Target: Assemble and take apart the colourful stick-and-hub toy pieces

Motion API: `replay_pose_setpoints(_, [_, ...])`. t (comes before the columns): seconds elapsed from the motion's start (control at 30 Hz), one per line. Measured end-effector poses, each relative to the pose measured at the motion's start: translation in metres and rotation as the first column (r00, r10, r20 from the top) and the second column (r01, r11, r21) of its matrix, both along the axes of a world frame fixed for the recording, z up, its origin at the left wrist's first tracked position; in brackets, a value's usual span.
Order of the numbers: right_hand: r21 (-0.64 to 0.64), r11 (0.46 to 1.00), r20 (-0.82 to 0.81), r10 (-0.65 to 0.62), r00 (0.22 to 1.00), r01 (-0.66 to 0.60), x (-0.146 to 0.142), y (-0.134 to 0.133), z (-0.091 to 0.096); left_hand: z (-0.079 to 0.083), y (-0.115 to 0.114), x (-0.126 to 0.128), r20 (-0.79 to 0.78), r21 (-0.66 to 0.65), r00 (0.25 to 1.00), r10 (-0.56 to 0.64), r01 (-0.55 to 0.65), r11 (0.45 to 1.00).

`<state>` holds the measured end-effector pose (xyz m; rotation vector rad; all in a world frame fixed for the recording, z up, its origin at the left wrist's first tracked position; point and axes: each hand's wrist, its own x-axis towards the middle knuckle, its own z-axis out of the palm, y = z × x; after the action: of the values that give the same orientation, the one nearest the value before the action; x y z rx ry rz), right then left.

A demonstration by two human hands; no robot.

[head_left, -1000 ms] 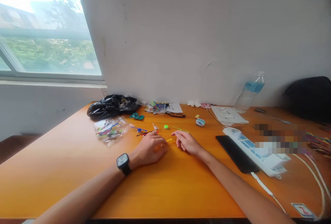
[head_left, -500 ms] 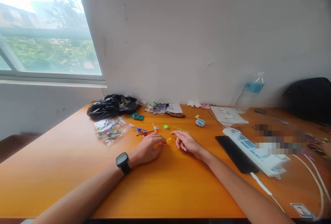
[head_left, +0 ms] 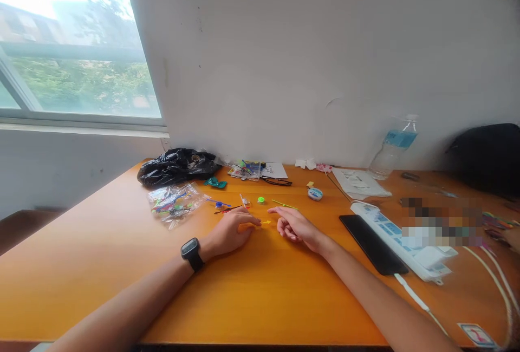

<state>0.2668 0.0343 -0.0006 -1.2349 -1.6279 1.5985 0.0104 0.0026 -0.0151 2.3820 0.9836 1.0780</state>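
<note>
On the wooden table [head_left: 244, 303], my left hand [head_left: 231, 230], with a black watch [head_left: 190, 249] at the wrist, lies palm down, fingers reaching out and thumb apart. Just beyond its fingertips is a small yellow arrow-shaped plastic piece [head_left: 266, 222]. To the right of that piece hovers or rests my right hand [head_left: 298, 226], index finger stretched, the others curled, nothing visible in it. Behind the hands lie a blue piece with a round hub [head_left: 218, 204], red and dark pieces [head_left: 227, 210] partly covered by my left hand, a white piece [head_left: 244, 200], a green round piece [head_left: 261, 200] and a yellow-green stick [head_left: 284, 204].
At left are a clear bag of coloured pieces [head_left: 174, 206] and a black plastic bag [head_left: 176, 168]. A round container [head_left: 314, 194] stands beyond my right hand. Rightward lie a phone [head_left: 371, 243], a power strip [head_left: 390, 227] and a bottle [head_left: 392, 149]. Another person's hand [head_left: 509, 238] shows far right.
The yellow piece, tilted by my left fingertips before, now lies flatter and slightly apart from them. My right hand has hardly moved.
</note>
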Motion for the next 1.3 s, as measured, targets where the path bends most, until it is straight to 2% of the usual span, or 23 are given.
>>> replay_pose_setpoints(0.2, [-0.047, 0.999, -0.007, 0.02, 1.0, -0.021, 0.002, 0.001, -0.001, 0.009, -0.004, -0.003, 0.05, 0.006, 0.996, 0.079, -0.08, 0.997])
replay_pose_setpoints(0.37, [-0.064, 0.998, -0.008, 0.017, 1.0, -0.017, 0.002, 0.0, 0.0, 0.003, 0.0, -0.002, -0.031, -0.006, 0.996, 0.078, -0.078, 0.997])
replay_pose_setpoints(0.67, [-0.075, 0.997, -0.003, 0.007, 1.0, -0.007, 0.002, 0.0, 0.003, -0.001, 0.002, -0.001, -0.043, 0.026, 0.996, 0.079, -0.078, 0.997])
replay_pose_setpoints(0.83, [-0.132, 0.99, 0.016, 0.041, 0.999, -0.038, 0.006, -0.001, 0.005, 0.005, 0.0, -0.001, 0.068, 0.051, 0.985, 0.158, -0.162, 0.986])
replay_pose_setpoints(0.9, [-0.11, 0.994, -0.014, 0.022, 1.0, -0.024, 0.008, 0.001, 0.005, 0.009, -0.001, -0.001, 0.112, 0.044, 0.975, 0.192, -0.197, 0.979])
replay_pose_setpoints(1.0, [0.061, 0.989, -0.004, -0.133, 0.991, 0.133, 0.012, 0.009, 0.003, 0.013, -0.002, -0.002, 0.116, 0.052, 0.972, 0.206, -0.213, 0.976])
replay_pose_setpoints(1.03, [0.168, 0.968, 0.041, -0.196, 0.98, 0.187, 0.015, 0.013, 0.001, 0.014, -0.003, -0.002, 0.103, 0.061, 0.974, 0.201, -0.208, 0.976])
replay_pose_setpoints(1.1, [0.435, 0.873, 0.175, -0.321, 0.931, 0.219, 0.02, 0.021, -0.004, 0.016, -0.005, -0.001, 0.064, 0.089, 0.983, 0.175, -0.18, 0.98])
replay_pose_setpoints(1.17, [0.661, 0.741, 0.313, -0.416, 0.854, 0.118, 0.027, 0.028, -0.011, 0.017, -0.007, 0.0, 0.018, 0.12, 0.991, 0.135, -0.136, 0.983])
replay_pose_setpoints(1.2, [0.723, 0.689, 0.373, -0.449, 0.812, 0.049, 0.03, 0.031, -0.015, 0.019, -0.008, 0.0, -0.004, 0.132, 0.993, 0.114, -0.112, 0.985])
replay_pose_setpoints(1.23, [0.754, 0.657, 0.423, -0.473, 0.773, -0.011, 0.033, 0.032, -0.018, 0.02, -0.009, 0.001, -0.023, 0.141, 0.995, 0.097, -0.092, 0.986])
replay_pose_setpoints(1.3, [0.757, 0.645, 0.508, -0.478, 0.716, -0.106, 0.035, 0.033, -0.023, 0.022, -0.011, 0.002, -0.048, 0.149, 0.996, 0.075, -0.067, 0.987])
